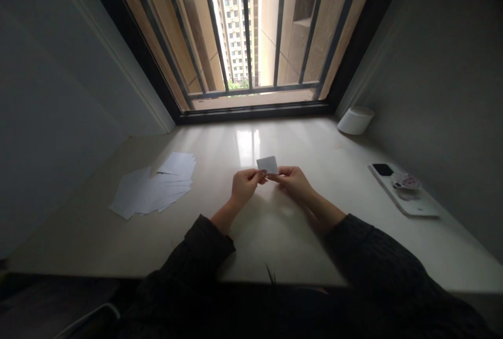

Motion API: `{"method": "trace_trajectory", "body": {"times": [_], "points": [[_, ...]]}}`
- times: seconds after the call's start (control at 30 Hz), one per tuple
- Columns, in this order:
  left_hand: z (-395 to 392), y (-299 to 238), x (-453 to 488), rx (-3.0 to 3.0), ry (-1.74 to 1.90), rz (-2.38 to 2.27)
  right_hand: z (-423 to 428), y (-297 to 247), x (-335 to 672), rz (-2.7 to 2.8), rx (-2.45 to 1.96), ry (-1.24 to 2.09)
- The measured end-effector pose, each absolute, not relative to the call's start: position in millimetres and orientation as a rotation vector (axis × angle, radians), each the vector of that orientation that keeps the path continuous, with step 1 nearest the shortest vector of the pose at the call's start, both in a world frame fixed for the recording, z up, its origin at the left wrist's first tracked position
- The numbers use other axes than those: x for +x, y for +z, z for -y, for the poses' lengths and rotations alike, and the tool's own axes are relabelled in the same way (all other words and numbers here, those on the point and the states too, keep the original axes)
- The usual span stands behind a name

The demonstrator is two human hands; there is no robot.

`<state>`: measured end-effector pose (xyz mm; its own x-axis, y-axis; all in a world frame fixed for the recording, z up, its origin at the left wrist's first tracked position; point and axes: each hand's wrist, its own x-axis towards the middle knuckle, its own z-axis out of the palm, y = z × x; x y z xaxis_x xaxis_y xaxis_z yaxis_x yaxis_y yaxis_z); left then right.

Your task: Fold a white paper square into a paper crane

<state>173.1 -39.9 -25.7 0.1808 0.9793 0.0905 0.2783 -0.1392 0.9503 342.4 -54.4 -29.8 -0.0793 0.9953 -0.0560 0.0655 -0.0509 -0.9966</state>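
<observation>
A small, squarish piece of paper (268,164), grey against the window light, is held up between my hands above the white sill. My left hand (246,184) pinches its lower left edge between thumb and fingers. At its lower right, my right hand (294,181) grips the same piece, and the fingertips of both hands nearly meet along the bottom. Whether the paper is folded I cannot tell for certain. Off to the left, a fanned pile of white paper sheets (153,189) lies flat on the sill.
On the right lies a white phone (404,192) with a round grip on its back. A white cylindrical object (356,120) stands in the far right corner by the wall. A dark-framed window (255,113) with bars closes off the back of the sill (267,244).
</observation>
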Motion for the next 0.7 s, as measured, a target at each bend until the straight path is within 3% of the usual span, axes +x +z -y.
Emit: {"method": "trace_trajectory", "body": {"times": [0.37,0.7], "points": [[32.9,-27.8,168.2,1.558,1.021,-1.273,44.1,-38.2,348.8,1.368,-1.126,1.342],[29.0,-26.8,162.7,1.653,0.867,-1.042,44.9,-32.9,348.1,1.478,-1.259,0.984]]}}
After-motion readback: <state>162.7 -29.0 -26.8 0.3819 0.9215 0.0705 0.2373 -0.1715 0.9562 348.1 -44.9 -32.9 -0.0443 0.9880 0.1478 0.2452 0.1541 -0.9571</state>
